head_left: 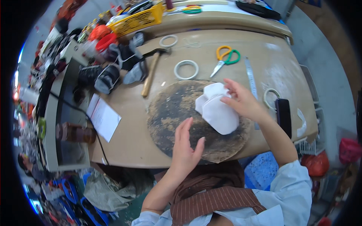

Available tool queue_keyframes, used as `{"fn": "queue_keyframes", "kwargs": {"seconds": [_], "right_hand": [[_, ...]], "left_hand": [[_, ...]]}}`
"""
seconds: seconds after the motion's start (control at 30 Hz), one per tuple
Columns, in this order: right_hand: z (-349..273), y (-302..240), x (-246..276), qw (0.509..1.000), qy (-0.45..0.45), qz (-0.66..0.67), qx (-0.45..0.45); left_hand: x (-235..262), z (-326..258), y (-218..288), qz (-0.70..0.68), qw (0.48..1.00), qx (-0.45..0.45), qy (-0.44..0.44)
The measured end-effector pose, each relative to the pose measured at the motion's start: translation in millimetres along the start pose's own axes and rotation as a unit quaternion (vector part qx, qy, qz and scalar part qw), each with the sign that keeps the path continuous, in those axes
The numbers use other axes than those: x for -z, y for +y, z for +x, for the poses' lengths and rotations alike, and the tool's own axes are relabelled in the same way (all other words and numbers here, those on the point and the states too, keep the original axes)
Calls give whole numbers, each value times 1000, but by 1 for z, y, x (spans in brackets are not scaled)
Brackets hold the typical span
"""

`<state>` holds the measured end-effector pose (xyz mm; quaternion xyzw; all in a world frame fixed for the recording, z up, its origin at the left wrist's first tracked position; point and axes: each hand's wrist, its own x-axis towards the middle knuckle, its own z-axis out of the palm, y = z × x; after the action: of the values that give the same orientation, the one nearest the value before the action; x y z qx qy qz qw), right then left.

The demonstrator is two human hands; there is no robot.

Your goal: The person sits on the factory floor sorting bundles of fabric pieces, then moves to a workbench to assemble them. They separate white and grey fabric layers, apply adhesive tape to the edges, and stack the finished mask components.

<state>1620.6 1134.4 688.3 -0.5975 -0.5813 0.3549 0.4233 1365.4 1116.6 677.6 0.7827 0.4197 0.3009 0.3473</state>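
Several white, rounded flat pieces [220, 113] lie overlapping on a worn, dark round board [169, 124]. Over their upper right edge is my right hand [243, 100], its thumb and fingers apart. The thumb overlaps the white pieces in the picture; I cannot tell whether it presses on them. My left hand [185, 145] hovers over the board's lower left part, fingers stretched and thumb spread, holding nothing. A gap of board separates it from the white pieces.
Beyond the board lie tape rolls [186, 69], scissors [225, 60] and a hammer [151, 71]. A steel ruler [250, 77] and black phone [283, 117] are at right. Shoes [107, 78], white paper [103, 116], a cable [96, 130] and a jar [77, 133] stand left; a yellow basket [137, 22] behind.
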Motion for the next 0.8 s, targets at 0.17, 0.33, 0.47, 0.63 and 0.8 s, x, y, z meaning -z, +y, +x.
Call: {"fn": "queue_keyframes", "kwargs": {"seconds": [0.17, 0.33, 0.47, 0.63, 0.8], "right_hand": [[-44, 42, 58, 937, 94, -332, -59], [-94, 76, 88, 874, 159, -458, -27], [-82, 104, 117, 934, 176, -312, -11], [-56, 58, 125, 937, 166, 306, -13], [-78, -4, 58, 956, -108, 260, -77]], "left_hand": [[3, -11, -5, 8, 1000, 2, -6], [-4, -11, -21, 4, 1000, 8, 5], [-19, -6, -12, -13, 1000, -14, 2], [-15, -5, -2, -37, 999, -23, -27], [-29, 13, 22, -334, 940, 28, -63]]}}
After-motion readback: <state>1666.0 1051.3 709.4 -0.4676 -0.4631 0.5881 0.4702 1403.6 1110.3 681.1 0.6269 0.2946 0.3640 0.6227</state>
